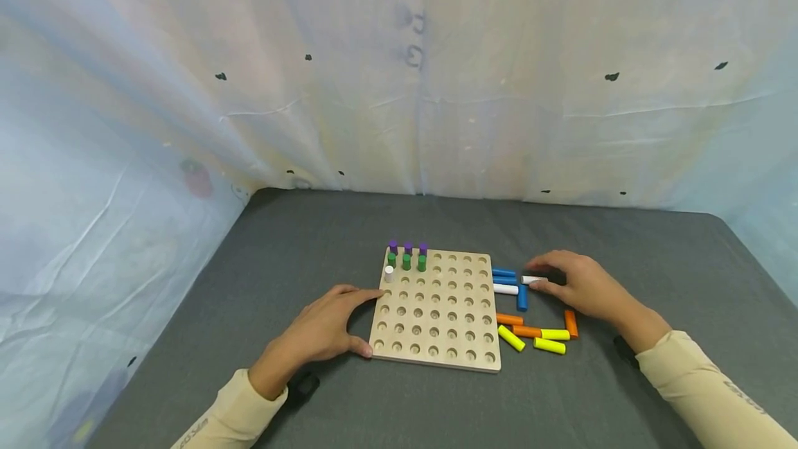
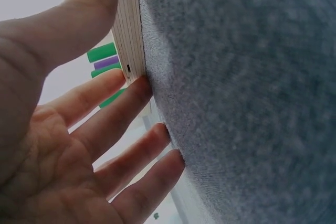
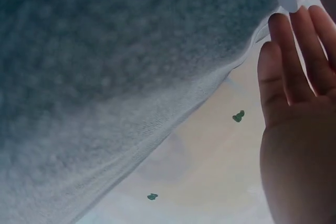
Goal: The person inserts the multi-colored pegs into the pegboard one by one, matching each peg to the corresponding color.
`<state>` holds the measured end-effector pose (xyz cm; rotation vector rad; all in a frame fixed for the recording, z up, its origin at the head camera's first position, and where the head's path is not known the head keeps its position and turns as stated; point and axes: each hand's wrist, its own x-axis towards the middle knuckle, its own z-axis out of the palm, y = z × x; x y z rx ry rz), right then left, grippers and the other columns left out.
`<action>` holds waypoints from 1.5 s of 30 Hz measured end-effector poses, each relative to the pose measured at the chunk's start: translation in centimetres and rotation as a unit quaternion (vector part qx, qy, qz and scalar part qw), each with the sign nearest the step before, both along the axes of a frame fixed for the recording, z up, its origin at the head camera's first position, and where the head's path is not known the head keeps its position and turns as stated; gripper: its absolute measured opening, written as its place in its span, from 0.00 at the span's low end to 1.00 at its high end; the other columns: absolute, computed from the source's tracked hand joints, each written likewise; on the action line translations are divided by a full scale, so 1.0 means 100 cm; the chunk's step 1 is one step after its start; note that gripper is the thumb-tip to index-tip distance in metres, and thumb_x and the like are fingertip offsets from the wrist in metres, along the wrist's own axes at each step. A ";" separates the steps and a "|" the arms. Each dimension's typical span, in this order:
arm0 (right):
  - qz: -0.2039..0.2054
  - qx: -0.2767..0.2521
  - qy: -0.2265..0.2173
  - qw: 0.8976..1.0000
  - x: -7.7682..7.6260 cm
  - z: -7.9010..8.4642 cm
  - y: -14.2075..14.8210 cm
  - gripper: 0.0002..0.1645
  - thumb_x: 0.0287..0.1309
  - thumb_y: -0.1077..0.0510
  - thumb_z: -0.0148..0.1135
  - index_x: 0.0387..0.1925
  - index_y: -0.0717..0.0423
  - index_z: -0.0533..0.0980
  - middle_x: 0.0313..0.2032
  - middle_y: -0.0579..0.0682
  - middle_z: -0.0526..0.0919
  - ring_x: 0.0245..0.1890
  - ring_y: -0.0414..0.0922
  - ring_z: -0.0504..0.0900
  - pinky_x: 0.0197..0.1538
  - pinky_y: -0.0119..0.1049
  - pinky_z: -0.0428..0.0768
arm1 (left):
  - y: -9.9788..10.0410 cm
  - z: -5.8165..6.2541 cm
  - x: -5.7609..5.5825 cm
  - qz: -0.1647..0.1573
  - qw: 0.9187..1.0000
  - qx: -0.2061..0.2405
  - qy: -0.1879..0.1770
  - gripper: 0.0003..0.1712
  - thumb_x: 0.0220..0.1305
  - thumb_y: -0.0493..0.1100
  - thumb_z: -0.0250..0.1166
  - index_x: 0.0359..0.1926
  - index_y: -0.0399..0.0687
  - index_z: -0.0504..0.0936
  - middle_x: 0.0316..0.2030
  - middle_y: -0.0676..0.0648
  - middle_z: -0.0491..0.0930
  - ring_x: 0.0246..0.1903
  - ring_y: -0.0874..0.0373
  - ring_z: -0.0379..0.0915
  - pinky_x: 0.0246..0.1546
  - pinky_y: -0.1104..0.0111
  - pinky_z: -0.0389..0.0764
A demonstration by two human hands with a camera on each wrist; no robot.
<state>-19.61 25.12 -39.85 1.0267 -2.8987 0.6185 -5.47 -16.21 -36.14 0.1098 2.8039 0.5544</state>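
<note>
A square wooden pegboard (image 1: 442, 307) lies on the grey table. Beside its left edge my left hand (image 1: 327, 324) is spread, thumb at the near corner and index fingertip touching the side; the left wrist view shows the fingers (image 2: 113, 114) fairly straight. Purple pegs (image 1: 408, 247) and green pegs (image 1: 406, 262) stand in the board's two far rows, with one white peg (image 1: 389, 274) in the row below. Right of the board, my right hand (image 1: 582, 286) pinches another white peg (image 1: 534, 280) between thumb and fingers; its end (image 3: 287, 2) shows by the fingertips.
Loose blue pegs (image 1: 522, 298) and a white peg (image 1: 506, 289) lie along the board's right edge. Nearer to me are orange pegs (image 1: 571, 324) and yellow pegs (image 1: 549, 346). A pale curtain (image 1: 424, 89) hangs behind the table.
</note>
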 end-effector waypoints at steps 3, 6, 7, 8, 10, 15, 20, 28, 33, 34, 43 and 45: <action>0.010 0.006 -0.004 1.000 0.000 0.000 -0.002 0.18 0.61 0.52 0.69 0.52 0.49 0.82 0.46 0.45 0.86 0.44 0.43 0.82 0.50 0.50 0.81 | 0.000 0.001 -0.001 -0.001 1.000 0.000 -0.002 0.54 0.39 0.57 0.82 0.70 0.72 0.69 0.66 0.47 0.71 0.68 0.49 0.65 0.54 0.41 0.75; 0.015 0.014 -0.006 1.000 0.001 0.001 -0.003 0.18 0.61 0.53 0.68 0.53 0.49 0.82 0.46 0.45 0.86 0.43 0.42 0.81 0.49 0.48 0.81 | 0.000 0.003 -0.001 0.000 1.000 -0.001 -0.003 0.54 0.39 0.57 0.82 0.70 0.71 0.69 0.66 0.47 0.71 0.68 0.49 0.66 0.54 0.41 0.75; 0.015 0.017 -0.009 1.000 0.001 0.002 -0.004 0.18 0.61 0.53 0.68 0.53 0.49 0.82 0.46 0.45 0.86 0.43 0.41 0.81 0.48 0.47 0.80 | 0.001 0.004 -0.002 0.001 1.000 -0.002 -0.003 0.54 0.39 0.57 0.82 0.70 0.70 0.69 0.66 0.47 0.71 0.68 0.49 0.66 0.55 0.41 0.75; 0.016 0.019 -0.011 1.000 0.001 0.002 -0.004 0.18 0.62 0.54 0.68 0.54 0.49 0.82 0.46 0.45 0.86 0.43 0.41 0.80 0.48 0.47 0.80 | 0.001 0.004 -0.002 0.002 1.000 -0.002 -0.004 0.54 0.39 0.57 0.82 0.71 0.70 0.69 0.66 0.46 0.71 0.68 0.49 0.66 0.55 0.41 0.75; 0.015 0.023 -0.014 1.000 0.001 0.002 -0.005 0.19 0.62 0.54 0.67 0.54 0.49 0.82 0.46 0.45 0.86 0.42 0.41 0.80 0.47 0.46 0.80 | 0.001 0.004 -0.002 0.003 1.000 -0.003 -0.004 0.54 0.39 0.56 0.82 0.71 0.70 0.69 0.66 0.47 0.71 0.68 0.49 0.65 0.55 0.41 0.74; 0.014 0.019 -0.013 1.000 0.002 0.000 -0.006 0.19 0.62 0.56 0.67 0.55 0.50 0.81 0.46 0.46 0.86 0.43 0.42 0.81 0.48 0.47 0.81 | 0.000 0.003 -0.002 0.003 1.000 -0.005 -0.003 0.54 0.39 0.56 0.82 0.71 0.70 0.69 0.66 0.47 0.71 0.68 0.49 0.65 0.55 0.41 0.74; 0.016 0.001 0.000 1.000 0.003 0.000 -0.006 0.20 0.63 0.59 0.66 0.57 0.51 0.80 0.48 0.47 0.86 0.46 0.44 0.83 0.49 0.48 0.82 | 0.000 0.002 -0.002 0.000 1.000 -0.003 -0.001 0.53 0.40 0.56 0.82 0.70 0.70 0.69 0.66 0.47 0.72 0.67 0.49 0.65 0.55 0.41 0.75; 0.012 -0.030 0.039 0.999 0.005 -0.002 -0.005 0.23 0.63 0.61 0.66 0.59 0.47 0.79 0.47 0.44 0.84 0.41 0.39 0.81 0.44 0.44 0.82 | 0.000 0.000 -0.001 -0.005 1.000 -0.001 0.003 0.53 0.40 0.57 0.82 0.70 0.70 0.69 0.65 0.47 0.72 0.67 0.49 0.66 0.53 0.42 0.76; 0.006 -0.036 0.045 0.998 0.006 -0.001 -0.005 0.21 0.62 0.61 0.66 0.57 0.48 0.79 0.48 0.45 0.84 0.41 0.39 0.80 0.43 0.44 0.81 | 0.000 0.001 0.000 -0.005 1.000 0.000 0.007 0.53 0.39 0.56 0.82 0.70 0.69 0.70 0.65 0.47 0.72 0.67 0.49 0.66 0.53 0.43 0.76; 0.006 -0.037 0.046 0.998 0.006 0.000 -0.005 0.20 0.62 0.61 0.66 0.56 0.48 0.79 0.48 0.45 0.84 0.41 0.39 0.80 0.43 0.44 0.81 | 0.000 0.001 0.000 -0.005 1.000 0.001 0.007 0.53 0.39 0.56 0.82 0.70 0.69 0.70 0.65 0.47 0.72 0.67 0.49 0.66 0.53 0.43 0.76; 0.000 -0.047 0.043 0.998 0.007 0.002 -0.006 0.19 0.61 0.61 0.67 0.54 0.52 0.80 0.47 0.48 0.86 0.41 0.42 0.83 0.45 0.47 0.83 | 0.001 0.002 0.001 -0.002 1.000 0.000 0.007 0.53 0.39 0.57 0.82 0.70 0.69 0.70 0.65 0.46 0.72 0.67 0.48 0.66 0.53 0.42 0.76; -0.001 -0.049 0.044 0.998 0.007 0.002 -0.005 0.18 0.62 0.61 0.67 0.54 0.52 0.80 0.47 0.48 0.86 0.43 0.44 0.84 0.45 0.48 0.83 | 0.001 0.002 0.001 -0.001 1.000 0.000 0.006 0.53 0.39 0.57 0.82 0.70 0.70 0.70 0.65 0.46 0.72 0.67 0.48 0.66 0.52 0.42 0.76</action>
